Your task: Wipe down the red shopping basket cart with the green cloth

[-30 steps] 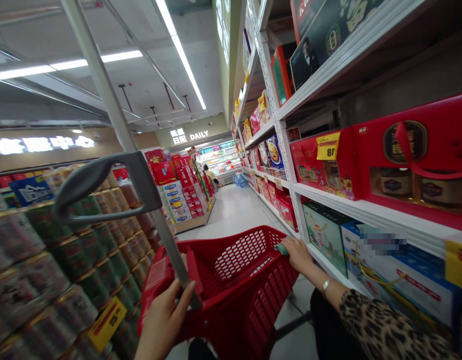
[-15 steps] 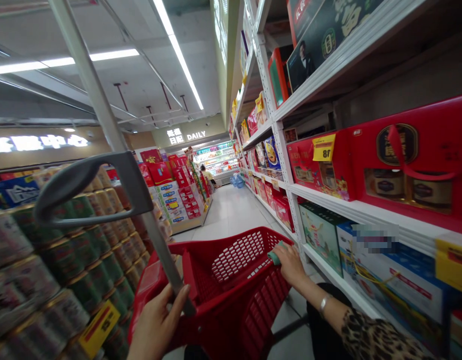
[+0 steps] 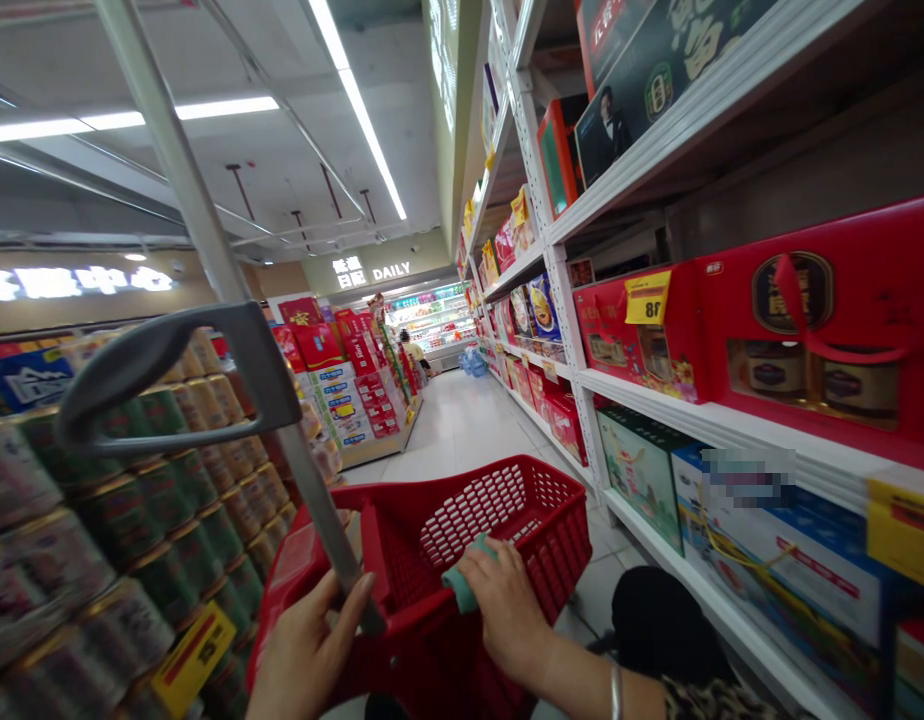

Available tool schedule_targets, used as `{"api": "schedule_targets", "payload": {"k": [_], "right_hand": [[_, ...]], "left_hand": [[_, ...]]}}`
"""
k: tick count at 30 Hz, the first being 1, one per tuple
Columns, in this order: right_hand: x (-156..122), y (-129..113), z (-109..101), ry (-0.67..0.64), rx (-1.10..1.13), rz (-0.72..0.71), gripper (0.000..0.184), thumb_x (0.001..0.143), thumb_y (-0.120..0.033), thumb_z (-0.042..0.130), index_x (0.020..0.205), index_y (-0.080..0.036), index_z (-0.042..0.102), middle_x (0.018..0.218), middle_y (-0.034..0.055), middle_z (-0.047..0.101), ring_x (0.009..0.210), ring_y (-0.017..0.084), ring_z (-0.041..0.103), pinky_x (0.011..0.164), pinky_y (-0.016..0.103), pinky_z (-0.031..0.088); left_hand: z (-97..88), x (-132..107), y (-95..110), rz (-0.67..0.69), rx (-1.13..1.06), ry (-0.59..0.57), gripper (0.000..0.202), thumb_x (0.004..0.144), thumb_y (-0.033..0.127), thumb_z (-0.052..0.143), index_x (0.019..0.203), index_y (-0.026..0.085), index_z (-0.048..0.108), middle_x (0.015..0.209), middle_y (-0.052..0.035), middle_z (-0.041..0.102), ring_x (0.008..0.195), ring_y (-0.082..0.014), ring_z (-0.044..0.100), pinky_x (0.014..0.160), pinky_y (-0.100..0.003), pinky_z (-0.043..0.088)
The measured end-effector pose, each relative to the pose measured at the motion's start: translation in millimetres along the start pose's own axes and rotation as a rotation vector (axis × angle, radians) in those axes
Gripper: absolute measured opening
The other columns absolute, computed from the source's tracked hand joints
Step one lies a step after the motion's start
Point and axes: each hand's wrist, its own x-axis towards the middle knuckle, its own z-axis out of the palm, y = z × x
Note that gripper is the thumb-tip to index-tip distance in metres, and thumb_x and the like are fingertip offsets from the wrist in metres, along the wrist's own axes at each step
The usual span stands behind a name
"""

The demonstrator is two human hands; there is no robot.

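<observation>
A supermarket aisle (image 3: 454,410) runs between stacked packs (image 3: 154,470) at left and white shelves (image 3: 657,152) of boxed goods (image 3: 867,320) at right, marked with yellow price tags (image 3: 647,298); a "DAILY" sign (image 3: 391,271) tops a far display case (image 3: 432,320) beyond a red shopping cart (image 3: 569,550).

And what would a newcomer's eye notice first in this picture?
Probably the red plastic basket at bottom centre, where the right hand holds a green cloth at its near rim. Next, the grey loop handle on the metal pole, at left. Then the red gift boxes with jars, on the right shelf.
</observation>
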Motion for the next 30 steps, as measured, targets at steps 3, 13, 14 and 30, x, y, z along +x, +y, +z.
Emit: {"api": "schedule_targets", "payload": {"k": [3, 13, 14, 30], "right_hand": [[1, -28, 2, -0.02, 0.045, -0.071, 0.051, 0.09, -0.01, 0.051, 0.138, -0.025, 0.063, 0.146, 0.0072, 0.06, 0.138, 0.029, 0.044, 0.124, 0.049, 0.024], [1, -48, 8, 0.091, -0.017, -0.278, 0.046, 0.092, -0.012, 0.052, 0.135, -0.024, 0.061, 0.141, 0.0044, 0.064, 0.126, 0.028, 0.051, 0.119, 0.046, 0.032], [0, -44, 10, 0.119, -0.027, -0.291, 0.046, 0.092, -0.011, 0.052, 0.135, -0.025, 0.061, 0.14, 0.0043, 0.064, 0.125, 0.028, 0.051, 0.118, 0.046, 0.033], [1, 30, 22, 0.277, -0.12, -0.23, 0.049, 0.088, -0.004, 0.052, 0.13, -0.024, 0.066, 0.132, 0.0062, 0.069, 0.128, 0.029, 0.051, 0.114, 0.049, 0.036]], "left_hand": [[0.3, -1, 4, 0.02, -0.006, 0.005, 0.049, 0.081, 0.07, 0.058, 0.081, 0.023, 0.073, 0.069, -0.0027, 0.076, 0.061, -0.0216, 0.072, 0.053, -0.024, 0.053], [0.6, -2, 2, -0.025, -0.017, -0.008, 0.049, 0.081, 0.068, 0.059, 0.095, 0.024, 0.075, 0.065, -0.0006, 0.075, 0.05, -0.0203, 0.067, 0.05, -0.025, 0.052], [1.1, -3, 3, -0.03, -0.018, -0.005, 0.049, 0.081, 0.068, 0.059, 0.096, 0.024, 0.075, 0.067, -0.0009, 0.075, 0.05, -0.0204, 0.067, 0.05, -0.026, 0.053], [6.2, -2, 16, -0.07, -0.037, 0.001, 0.049, 0.08, 0.07, 0.057, 0.091, 0.026, 0.074, 0.067, -0.0026, 0.076, 0.052, -0.0228, 0.067, 0.052, -0.028, 0.052]]}}
